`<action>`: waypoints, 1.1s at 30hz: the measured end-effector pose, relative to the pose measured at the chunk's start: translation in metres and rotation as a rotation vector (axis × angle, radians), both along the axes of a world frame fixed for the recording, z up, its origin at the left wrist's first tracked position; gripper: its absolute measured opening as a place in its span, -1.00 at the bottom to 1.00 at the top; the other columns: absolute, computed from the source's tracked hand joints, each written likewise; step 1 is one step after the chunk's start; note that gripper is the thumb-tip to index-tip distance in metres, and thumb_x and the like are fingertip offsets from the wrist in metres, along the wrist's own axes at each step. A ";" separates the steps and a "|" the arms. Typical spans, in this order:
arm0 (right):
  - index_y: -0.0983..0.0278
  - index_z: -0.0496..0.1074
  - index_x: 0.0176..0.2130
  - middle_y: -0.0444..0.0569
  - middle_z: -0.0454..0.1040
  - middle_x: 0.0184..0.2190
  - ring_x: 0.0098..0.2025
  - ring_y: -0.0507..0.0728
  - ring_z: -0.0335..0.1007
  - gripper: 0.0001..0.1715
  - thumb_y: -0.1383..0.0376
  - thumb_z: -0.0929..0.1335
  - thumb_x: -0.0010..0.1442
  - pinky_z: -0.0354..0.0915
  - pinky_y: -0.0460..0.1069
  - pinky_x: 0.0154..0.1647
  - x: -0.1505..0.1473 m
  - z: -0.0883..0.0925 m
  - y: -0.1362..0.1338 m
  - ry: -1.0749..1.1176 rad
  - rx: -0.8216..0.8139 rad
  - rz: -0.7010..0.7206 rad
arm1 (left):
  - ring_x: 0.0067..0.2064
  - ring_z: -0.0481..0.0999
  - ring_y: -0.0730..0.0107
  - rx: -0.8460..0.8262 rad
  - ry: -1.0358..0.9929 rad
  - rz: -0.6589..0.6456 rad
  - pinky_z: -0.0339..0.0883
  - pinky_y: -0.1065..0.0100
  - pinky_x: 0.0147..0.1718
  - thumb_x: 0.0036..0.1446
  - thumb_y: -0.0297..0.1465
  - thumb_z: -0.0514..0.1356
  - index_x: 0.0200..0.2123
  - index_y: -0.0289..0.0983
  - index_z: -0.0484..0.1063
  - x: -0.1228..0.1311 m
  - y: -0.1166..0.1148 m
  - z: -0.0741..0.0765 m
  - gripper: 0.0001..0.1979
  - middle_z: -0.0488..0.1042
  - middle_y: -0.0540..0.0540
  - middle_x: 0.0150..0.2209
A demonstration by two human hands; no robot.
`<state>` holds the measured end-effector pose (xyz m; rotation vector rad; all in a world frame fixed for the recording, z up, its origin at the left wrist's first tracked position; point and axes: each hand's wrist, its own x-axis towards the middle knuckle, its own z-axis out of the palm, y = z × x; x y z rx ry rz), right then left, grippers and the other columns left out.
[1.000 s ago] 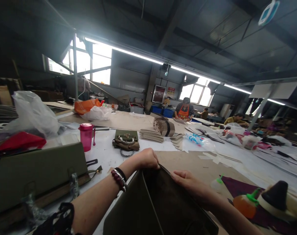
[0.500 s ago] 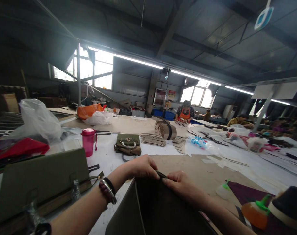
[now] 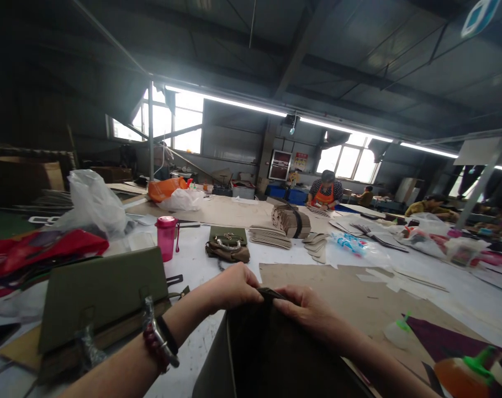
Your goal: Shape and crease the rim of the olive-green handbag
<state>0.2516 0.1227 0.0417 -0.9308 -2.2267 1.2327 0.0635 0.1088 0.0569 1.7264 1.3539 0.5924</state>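
Observation:
A dark olive bag body [image 3: 292,354] stands in front of me, its inside facing up and dark. My left hand [image 3: 238,287] is closed, pinching the far top edge of the bag body. Close beside it my right hand [image 3: 302,307] grips the same edge between thumb and fingers. A short stretch of folded edge shows between the two hands. To the left lies a larger olive handbag [image 3: 104,298] with plastic-wrapped hardware. Beyond my left hand sits a small olive handbag [image 3: 228,243] with a wrapped handle.
A pink bottle [image 3: 166,239] stands at left, near a white plastic bag [image 3: 95,202]. Stacked grey-brown pieces [image 3: 290,222] lie farther back. At right are a glue bottle [image 3: 461,373] with a green nozzle and purple material [image 3: 445,340]. A person in an orange apron [image 3: 325,193] works across the table.
The view has swung left, so the surroundings sit farther right in the picture. Both hands stay on the bag's edge, and the fingers have shifted slightly along it.

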 end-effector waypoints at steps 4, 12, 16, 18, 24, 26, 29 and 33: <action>0.33 0.40 -0.23 -0.08 0.42 -0.35 -0.31 0.10 0.27 -0.67 0.18 0.23 0.09 0.17 -0.07 -0.30 -0.011 0.002 0.000 0.011 -0.038 0.035 | -0.66 0.06 0.60 -0.031 -0.042 0.009 -0.12 0.50 -0.70 -0.24 -0.37 0.11 -0.50 -0.40 0.43 -0.009 -0.006 -0.001 -0.78 0.15 0.08 -0.70; 0.35 0.42 -0.32 -0.06 0.43 -0.40 -0.35 0.10 0.29 -0.69 0.20 0.22 0.09 0.18 -0.10 -0.37 -0.039 0.005 0.002 -0.093 0.065 0.033 | -0.50 0.28 0.52 -0.112 -0.238 0.039 0.10 0.51 -0.52 -0.33 -0.44 0.21 -0.36 -0.35 0.39 -0.038 -0.021 -0.009 -0.68 0.38 0.03 -0.50; 0.31 0.41 -0.27 -0.08 0.43 -0.39 -0.33 0.09 0.29 -0.74 0.28 0.21 0.08 0.18 -0.09 -0.32 -0.052 0.007 0.007 -0.118 0.169 0.089 | -0.56 0.19 0.57 -0.105 -0.222 0.093 0.01 0.52 -0.57 -0.26 -0.44 0.13 -0.48 -0.38 0.40 -0.053 -0.036 -0.012 -0.82 0.31 0.05 -0.59; 0.29 0.40 -0.26 -0.09 0.43 -0.39 -0.34 0.08 0.29 -0.75 0.29 0.22 0.07 0.18 -0.10 -0.33 -0.059 0.009 0.010 -0.129 0.171 0.117 | -0.59 0.13 0.60 -0.090 -0.204 0.136 -0.04 0.52 -0.60 -0.24 -0.41 0.12 -0.54 -0.39 0.39 -0.058 -0.040 -0.013 -0.84 0.25 0.06 -0.63; 0.33 0.43 -0.30 -0.11 0.40 -0.49 -0.48 0.01 0.23 -0.75 0.30 0.24 0.03 0.13 -0.16 -0.48 -0.073 0.010 0.023 -0.173 0.064 0.129 | -0.65 0.04 0.62 -0.113 -0.200 0.209 -0.17 0.49 -0.66 -0.26 -0.40 0.10 -0.58 -0.40 0.37 -0.060 -0.036 -0.012 -0.84 0.14 0.08 -0.70; 0.35 0.44 -0.34 -0.13 0.36 -0.56 -0.55 -0.03 0.15 -0.75 0.32 0.23 0.02 0.08 -0.17 -0.56 -0.076 0.010 0.028 -0.186 0.043 0.115 | -0.65 0.05 0.62 -0.117 -0.197 0.225 -0.17 0.49 -0.66 -0.28 -0.41 0.10 -0.58 -0.40 0.38 -0.062 -0.032 -0.012 -0.85 0.16 0.08 -0.70; 0.37 0.44 -0.43 -0.17 0.29 -0.64 -0.58 -0.04 0.08 -0.81 0.36 0.25 -0.03 0.01 -0.17 -0.59 -0.078 0.010 0.035 -0.189 0.097 0.105 | -0.64 0.08 0.61 -0.127 -0.211 0.222 -0.14 0.50 -0.65 -0.29 -0.43 0.11 -0.55 -0.41 0.42 -0.065 -0.025 -0.016 -0.82 0.18 0.07 -0.69; 0.37 0.45 -0.46 -0.16 0.32 -0.62 -0.54 -0.01 0.14 -0.83 0.37 0.27 -0.07 0.05 -0.15 -0.52 -0.077 0.010 0.044 -0.166 0.118 0.108 | -0.65 0.10 0.60 -0.130 -0.229 0.222 -0.11 0.49 -0.65 -0.33 -0.45 0.10 -0.56 -0.41 0.43 -0.067 -0.015 -0.020 -0.82 0.20 0.07 -0.71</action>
